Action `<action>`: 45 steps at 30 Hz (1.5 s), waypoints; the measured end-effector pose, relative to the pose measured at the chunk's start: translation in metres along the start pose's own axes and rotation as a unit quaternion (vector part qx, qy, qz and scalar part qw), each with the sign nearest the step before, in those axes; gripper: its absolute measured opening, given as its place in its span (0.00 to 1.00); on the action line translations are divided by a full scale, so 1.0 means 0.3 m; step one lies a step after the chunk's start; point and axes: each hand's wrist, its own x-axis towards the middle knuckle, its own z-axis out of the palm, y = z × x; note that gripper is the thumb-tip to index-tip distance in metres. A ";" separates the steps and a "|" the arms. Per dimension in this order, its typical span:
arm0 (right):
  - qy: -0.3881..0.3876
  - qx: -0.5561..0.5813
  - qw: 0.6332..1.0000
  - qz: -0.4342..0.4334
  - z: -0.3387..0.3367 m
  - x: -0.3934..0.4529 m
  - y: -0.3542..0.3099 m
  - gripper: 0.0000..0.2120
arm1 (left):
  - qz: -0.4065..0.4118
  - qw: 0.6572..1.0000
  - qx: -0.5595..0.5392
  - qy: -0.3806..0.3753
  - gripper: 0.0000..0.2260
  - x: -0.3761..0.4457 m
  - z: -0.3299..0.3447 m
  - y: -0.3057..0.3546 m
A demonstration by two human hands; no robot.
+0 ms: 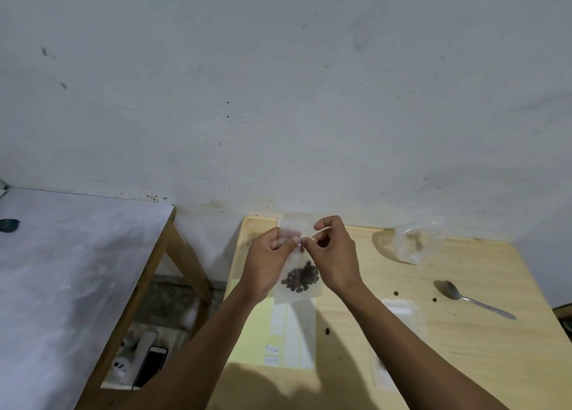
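**Desk:** What are you holding, and where is it relative to the spoon [473,298]?

**Me:** A small pouch [296,295] of thin, clear, slightly frosted plastic film, rectangular. It hangs in my fingers well to the left of the spoon, over the pale wood-grain table [464,363]. Small round dark seeds [301,278] sit clumped in its lower end.

**Desk:** Which way does it point?

**Me:** Its long axis runs top to bottom in my view. The mouth end points toward the wall, and the loaded end hangs toward me.

**Desk:** And your fingers?

**Me:** My left hand [267,264] is curled and pinches the upper part of the film. My right hand [335,255] pinches it thumb to forefinger right beside the left, fingertips almost meeting.

**Desk:** What else is near the spoon?

**Me:** The spoon is smooth grey metal with an oval bowl and lies flat. Beyond it, toward the wall, is a crumpled clear bag [414,242]. Left of its bowl lies a flat empty sleeve [399,313].
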 end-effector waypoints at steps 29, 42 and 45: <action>-0.147 0.053 0.960 0.234 0.028 0.002 0.310 0.33 | -0.177 0.976 0.123 0.006 0.19 0.127 -0.054 -0.247; -0.083 -0.006 0.982 0.169 0.126 0.190 0.362 0.13 | -0.079 0.942 0.327 -0.017 0.28 0.307 -0.016 -0.350; -0.080 -0.049 0.982 0.161 0.153 0.205 0.392 0.14 | -0.079 0.936 0.343 -0.007 0.26 0.314 -0.019 -0.372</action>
